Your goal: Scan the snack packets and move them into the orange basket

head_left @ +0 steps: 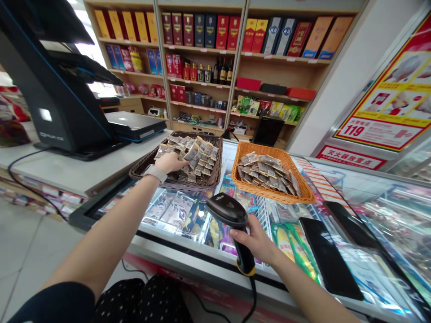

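My left hand point(169, 162), with a pale band at the wrist, reaches into a dark brown woven basket point(215, 172). Its fingers are closed at the edge of a small clear packet point(193, 156) among a heap of similar packets with brownish contents. In my right hand point(257, 240) is a black barcode scanner point(229, 210), gripped by its handle, its head pointing up and left. The scanner's cable hangs below the handle. To the right, an orange woven basket point(305, 190) holds more of the same packets. Both baskets rest on a glass-topped freezer point(188, 244).
Two dark phone-like slabs, a nearer one point(332, 260) and a farther one point(352, 222), lie on the glass at right. A counter at left carries a black scale terminal point(67, 103) and a metal-topped scale point(134, 121). Shelves point(202, 47) of boxes and bottles stand behind.
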A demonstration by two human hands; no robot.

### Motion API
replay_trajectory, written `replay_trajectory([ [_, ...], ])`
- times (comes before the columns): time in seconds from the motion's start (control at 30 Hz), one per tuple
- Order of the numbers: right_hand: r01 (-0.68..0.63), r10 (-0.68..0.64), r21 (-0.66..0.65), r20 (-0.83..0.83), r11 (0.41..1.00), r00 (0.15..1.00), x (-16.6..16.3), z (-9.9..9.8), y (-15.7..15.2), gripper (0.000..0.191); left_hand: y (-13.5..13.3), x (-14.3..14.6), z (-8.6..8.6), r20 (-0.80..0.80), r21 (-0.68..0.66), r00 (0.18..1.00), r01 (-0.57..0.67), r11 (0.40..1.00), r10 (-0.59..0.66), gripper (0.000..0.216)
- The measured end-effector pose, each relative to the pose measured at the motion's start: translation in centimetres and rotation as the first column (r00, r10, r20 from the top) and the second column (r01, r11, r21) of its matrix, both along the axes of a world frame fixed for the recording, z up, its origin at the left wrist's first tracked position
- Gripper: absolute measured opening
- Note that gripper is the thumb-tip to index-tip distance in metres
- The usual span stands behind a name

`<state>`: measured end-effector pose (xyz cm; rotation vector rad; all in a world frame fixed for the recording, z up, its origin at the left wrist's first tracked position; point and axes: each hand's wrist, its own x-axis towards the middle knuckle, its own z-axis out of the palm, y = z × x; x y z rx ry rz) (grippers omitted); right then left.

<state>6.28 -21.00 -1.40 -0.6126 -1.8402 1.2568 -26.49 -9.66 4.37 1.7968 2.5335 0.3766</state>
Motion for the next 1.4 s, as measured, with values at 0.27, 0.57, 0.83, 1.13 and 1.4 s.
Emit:
replay_trajectory([
  [0.27,0.120,-0.119,0.012,-0.055,0.993,0.991,0.0,-0.5,-0.1,0.022,-4.1,1.2,3.9,0.187,0.419,0.962,0.103,0.902,-0.197,0.031],
  [0.57,0.254,-0.271,-0.132,-0.128,0.958,0.954,0.8,-1.2,0.5,0.035,-3.0,10.7,-0.1,0.419,0.745,0.691,0.109,0.658,-0.589,0.033],
  [0.83,0.288,-0.299,-0.112,-0.092,0.951,0.950,0.3,-1.2,0.7,0.034,-4.3,11.9,-2.0,0.372,0.740,0.705,0.168,0.652,-0.604,0.039],
  [1.13,0.265,-0.276,-0.114,-0.089,0.957,0.957,0.2,-0.6,0.4,0.034,-4.3,11.1,-2.1,0.424,0.733,0.663,0.150,0.663,-0.618,0.040],
  [1.4,0.271,-0.282,-0.117,-0.092,0.955,0.955,0.3,-0.7,0.4,0.035,-3.9,11.0,-2.8,0.452,0.717,0.664,0.127,0.685,-0.596,0.041],
])
